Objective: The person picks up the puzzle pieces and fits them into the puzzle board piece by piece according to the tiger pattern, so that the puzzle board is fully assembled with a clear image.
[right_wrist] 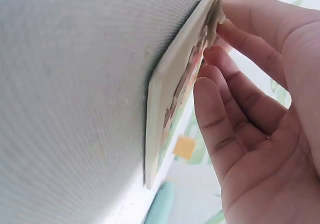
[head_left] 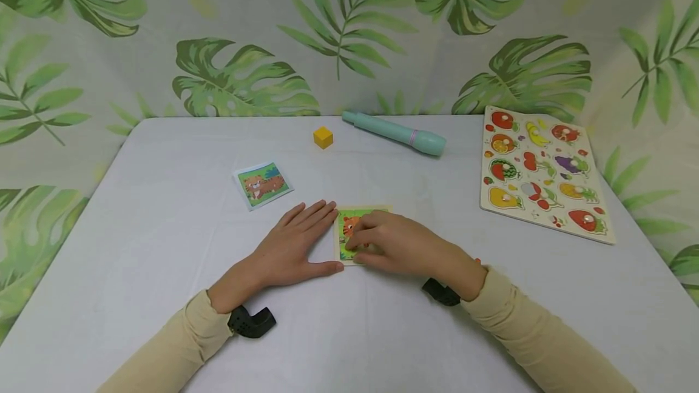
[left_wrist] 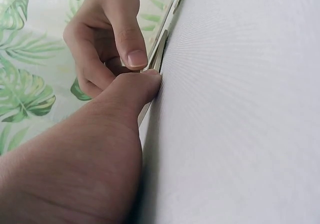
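A small wooden jigsaw puzzle [head_left: 349, 223] with a tiger picture and a pale frame lies flat on the table between my hands. Along its left edge rests my left hand [head_left: 292, 250], fingers straight and spread, the thumb touching the lower left corner. Over the puzzle's right part is my right hand [head_left: 404, 244], its fingers bent. In the right wrist view its thumb and index finger pinch a pale jigsaw piece [right_wrist: 215, 16], tilted up at the board's near edge. Much of the puzzle picture is hidden under this hand.
A tiger picture card [head_left: 264, 185] lies at the upper left of the puzzle. Toward the back are a yellow cube [head_left: 323, 137] and a teal torch-shaped cylinder [head_left: 395, 131]. A fruit peg puzzle board [head_left: 524, 208] lies at the right. Leaf-patterned cloth hangs behind the white table.
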### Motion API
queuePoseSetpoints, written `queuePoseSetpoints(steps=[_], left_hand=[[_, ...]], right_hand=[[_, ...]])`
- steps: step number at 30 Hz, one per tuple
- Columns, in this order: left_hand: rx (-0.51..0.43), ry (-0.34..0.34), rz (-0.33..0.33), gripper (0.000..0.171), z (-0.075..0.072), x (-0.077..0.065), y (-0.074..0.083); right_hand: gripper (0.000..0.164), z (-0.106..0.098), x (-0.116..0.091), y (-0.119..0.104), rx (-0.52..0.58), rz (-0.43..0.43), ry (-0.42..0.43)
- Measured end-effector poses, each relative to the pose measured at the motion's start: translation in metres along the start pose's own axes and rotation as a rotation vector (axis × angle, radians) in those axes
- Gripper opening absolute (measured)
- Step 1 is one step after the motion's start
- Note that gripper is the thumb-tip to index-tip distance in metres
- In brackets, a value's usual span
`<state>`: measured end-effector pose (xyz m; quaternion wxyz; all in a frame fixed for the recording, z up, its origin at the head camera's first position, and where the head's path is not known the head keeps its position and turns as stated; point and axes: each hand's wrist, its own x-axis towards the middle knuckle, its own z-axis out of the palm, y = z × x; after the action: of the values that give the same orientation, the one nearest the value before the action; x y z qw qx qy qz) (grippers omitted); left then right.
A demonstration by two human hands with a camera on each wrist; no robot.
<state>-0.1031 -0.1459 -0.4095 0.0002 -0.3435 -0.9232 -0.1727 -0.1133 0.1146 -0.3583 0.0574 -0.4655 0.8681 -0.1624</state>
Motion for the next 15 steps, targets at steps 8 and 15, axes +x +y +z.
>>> queuePoseSetpoints(steps=[8, 15], left_hand=[[0.004, 0.002, 0.002, 0.097, -0.0008, 0.0001, 0.0002], [0.001, 0.007, 0.005, 0.097, -0.0013, -0.0003, -0.0003]], right_hand=[[0.017, 0.0018, -0.0007, 0.0002, -0.016, 0.021, -0.004], [0.018, 0.0016, 0.0002, 0.0007, -0.031, -0.003, 0.006]])
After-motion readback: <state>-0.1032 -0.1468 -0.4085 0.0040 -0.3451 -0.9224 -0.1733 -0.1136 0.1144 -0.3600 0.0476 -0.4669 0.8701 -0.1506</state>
